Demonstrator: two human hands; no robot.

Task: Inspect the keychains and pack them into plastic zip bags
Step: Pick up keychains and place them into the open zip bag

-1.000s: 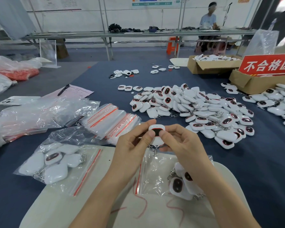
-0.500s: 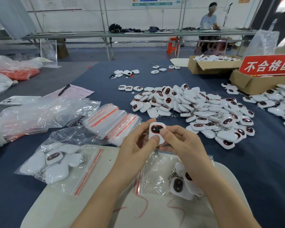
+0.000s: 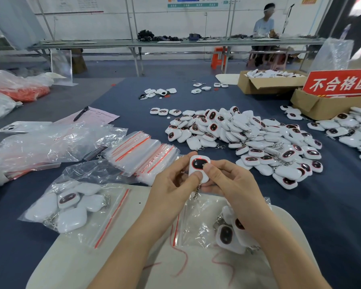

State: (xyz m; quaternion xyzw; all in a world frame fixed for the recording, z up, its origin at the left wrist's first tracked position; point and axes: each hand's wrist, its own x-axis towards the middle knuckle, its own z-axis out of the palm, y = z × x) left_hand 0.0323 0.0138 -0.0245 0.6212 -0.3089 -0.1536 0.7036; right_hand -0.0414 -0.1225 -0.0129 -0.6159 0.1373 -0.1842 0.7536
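1. Holding one white keychain point(image 3: 199, 165) upright between them, the left hand point(image 3: 171, 192) and the right hand point(image 3: 231, 184) have their fingers curled round its sides, with both thumbs on its face. A small lock symbol shows in its dark, red-ringed window, and a red light glows above that.
2. Just below the keychain, under the right wrist, a clear zip bag point(image 3: 198, 222) lies on a pale board point(image 3: 133, 257). It holds a few white keychains, and its red seal strip is at its left edge.
3. Below and to the left of the keychain, a second zip bag point(image 3: 71, 207) holds several more, one of them face up. It lies partly on the board.
4. Just left of the keychain lies a stack of empty zip bags point(image 3: 142, 153), with crumpled clear plastic point(image 3: 50, 142) beyond it.
5. Right of and behind the keychain, a large loose pile point(image 3: 258, 140) of keychains covers the blue surface point(image 3: 331, 205).
6. Far behind the keychain to the right, an open cardboard box point(image 3: 269, 84) holds more keychains. A nearer box point(image 3: 325, 105) carries a red sign point(image 3: 340, 83) reading "不合格区".
7. Far left of the keychain, a black pen point(image 3: 81, 113) lies on a pink form point(image 3: 92, 116) whose writing is too small to read. A phone point(image 3: 23, 127) lies beside it, back up.
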